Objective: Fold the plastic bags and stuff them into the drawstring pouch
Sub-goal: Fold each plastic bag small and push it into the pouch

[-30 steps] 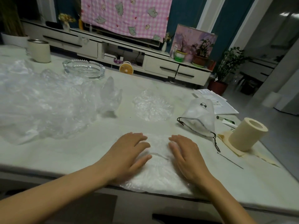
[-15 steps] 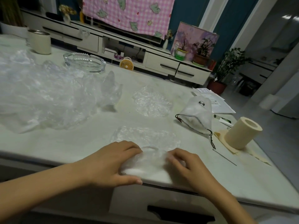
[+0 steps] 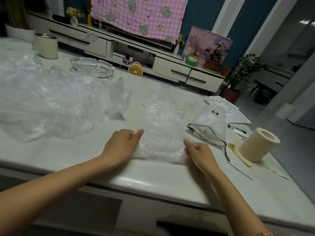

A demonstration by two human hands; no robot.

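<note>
The plastic bag (image 3: 160, 148) lies between the left hand (image 3: 121, 144) and right hand (image 3: 200, 151), both pinching its ends.

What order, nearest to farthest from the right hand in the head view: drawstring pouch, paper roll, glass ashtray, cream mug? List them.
1. drawstring pouch, just beyond the right hand
2. paper roll, farther right
3. glass ashtray, far side, left
4. cream mug, far left corner

One clear plastic bag (image 3: 160, 148) lies crumpled in front. A big heap of bags (image 3: 51, 104) lies left of it. The white drawstring pouch (image 3: 212, 124) lies on its right.
</note>
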